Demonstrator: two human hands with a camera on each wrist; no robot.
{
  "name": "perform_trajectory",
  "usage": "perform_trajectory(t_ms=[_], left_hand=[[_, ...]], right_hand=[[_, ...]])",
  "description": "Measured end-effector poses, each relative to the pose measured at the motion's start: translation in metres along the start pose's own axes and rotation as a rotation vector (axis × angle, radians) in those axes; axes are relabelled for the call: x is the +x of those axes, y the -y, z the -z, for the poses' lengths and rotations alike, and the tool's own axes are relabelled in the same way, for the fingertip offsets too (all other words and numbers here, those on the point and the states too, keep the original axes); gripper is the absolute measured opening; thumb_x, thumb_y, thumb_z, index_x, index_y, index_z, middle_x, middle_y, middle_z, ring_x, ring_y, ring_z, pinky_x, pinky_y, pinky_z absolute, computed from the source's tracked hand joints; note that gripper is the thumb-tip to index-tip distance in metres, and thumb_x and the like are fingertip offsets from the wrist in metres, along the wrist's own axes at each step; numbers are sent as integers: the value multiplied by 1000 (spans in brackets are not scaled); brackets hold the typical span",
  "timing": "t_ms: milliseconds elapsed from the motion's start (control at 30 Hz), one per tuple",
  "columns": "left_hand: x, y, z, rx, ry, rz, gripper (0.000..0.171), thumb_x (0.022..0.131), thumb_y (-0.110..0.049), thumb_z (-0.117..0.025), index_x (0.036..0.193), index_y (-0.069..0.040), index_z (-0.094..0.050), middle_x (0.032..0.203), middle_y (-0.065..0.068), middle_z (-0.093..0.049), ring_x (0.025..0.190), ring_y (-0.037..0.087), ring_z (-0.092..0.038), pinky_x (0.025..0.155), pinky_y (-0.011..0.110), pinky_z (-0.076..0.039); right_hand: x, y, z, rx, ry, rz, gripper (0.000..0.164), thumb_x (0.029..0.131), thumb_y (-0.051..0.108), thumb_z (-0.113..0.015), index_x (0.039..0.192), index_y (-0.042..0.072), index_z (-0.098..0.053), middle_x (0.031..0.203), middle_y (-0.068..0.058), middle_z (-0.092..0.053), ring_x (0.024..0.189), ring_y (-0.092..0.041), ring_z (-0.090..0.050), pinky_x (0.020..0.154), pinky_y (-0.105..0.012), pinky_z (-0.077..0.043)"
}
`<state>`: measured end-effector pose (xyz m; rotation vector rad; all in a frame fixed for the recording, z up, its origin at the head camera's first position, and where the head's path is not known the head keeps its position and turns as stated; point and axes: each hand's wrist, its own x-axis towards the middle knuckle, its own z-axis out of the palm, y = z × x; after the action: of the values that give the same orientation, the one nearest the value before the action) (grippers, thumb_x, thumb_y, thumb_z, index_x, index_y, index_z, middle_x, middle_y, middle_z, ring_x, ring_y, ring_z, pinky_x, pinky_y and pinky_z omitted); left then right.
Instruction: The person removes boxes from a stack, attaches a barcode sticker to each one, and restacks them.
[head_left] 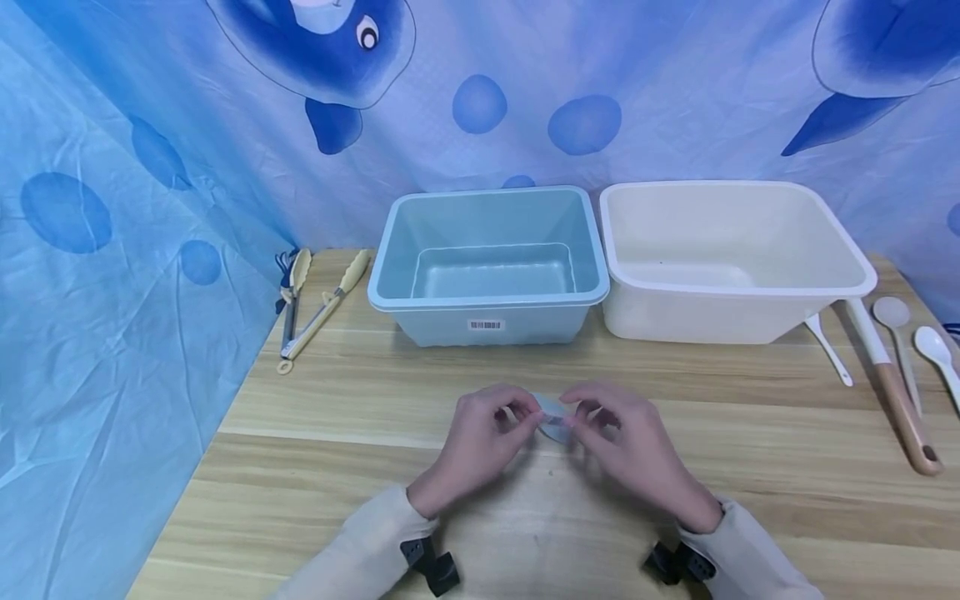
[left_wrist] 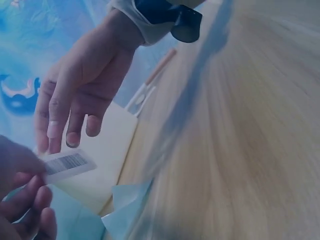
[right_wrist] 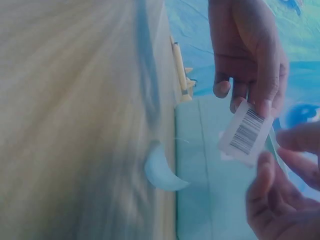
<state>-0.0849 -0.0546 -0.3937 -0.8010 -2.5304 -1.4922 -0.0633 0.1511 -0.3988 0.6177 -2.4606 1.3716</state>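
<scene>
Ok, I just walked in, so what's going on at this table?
A person is working a small barcode label with both hands. The left hand pinches it, and the right hand seems to pinch its other side. A small light blue piece sits close by on the wooden table; I can't tell what it is. Beyond the hands stand a blue tub and a white tub, with tongs off to the left.

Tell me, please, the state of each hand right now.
Left hand: holding the white barcode label, pinched between thumb and fingers.
Right hand: fingertips by the label's edge; whether they grip it cannot be told.
</scene>
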Motion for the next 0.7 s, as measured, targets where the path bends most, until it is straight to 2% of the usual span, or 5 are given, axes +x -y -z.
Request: perform_trajectory(t_ms=[133,300,400,567,700], left_hand=[[3,0,0,-127,-67,120,4,83,-4,-72,87,-5,-71,80,6,-70,67,6,-59,56,20,-53],[8,1,-3,-298,-67,249,8,84,-3,-71,93,-3,-71,88,12,-71,70,9,-60,57,19,-51],[11,2,-6,-365,-57,274,9,86,-4,-69,94,-1,-70,93,14,-70,76,10,-62,60,18,-51],[13,2,-13,-394,-39,275,9,87,-5,-68,95,-1,-70,94,15,-69,79,10,-62,61,17,-50],[16,0,-19,-420,-15,289,10,87,-5,-68,97,-1,-69,93,17,-68,62,5,-54,50,15,-42]], right_hand=[[1,-3,5,59,-107,-90,23,80,-4,-73,101,4,-69,96,-7,-71,78,-4,-63,63,-21,-56],[-1,-8,7,192,-89,-287,18,85,4,-70,103,4,-68,102,-9,-70,84,-4,-64,72,-22,-57],[-3,-9,5,269,-73,-332,14,87,3,-68,100,0,-67,98,-14,-69,80,-10,-65,69,-25,-58],[-6,-10,2,330,-91,-380,7,89,4,-66,92,-2,-64,90,-17,-65,69,-16,-64,60,-29,-56],[-10,-12,6,283,-128,-404,7,90,7,-67,92,0,-65,89,-16,-66,66,-16,-64,58,-29,-56]])
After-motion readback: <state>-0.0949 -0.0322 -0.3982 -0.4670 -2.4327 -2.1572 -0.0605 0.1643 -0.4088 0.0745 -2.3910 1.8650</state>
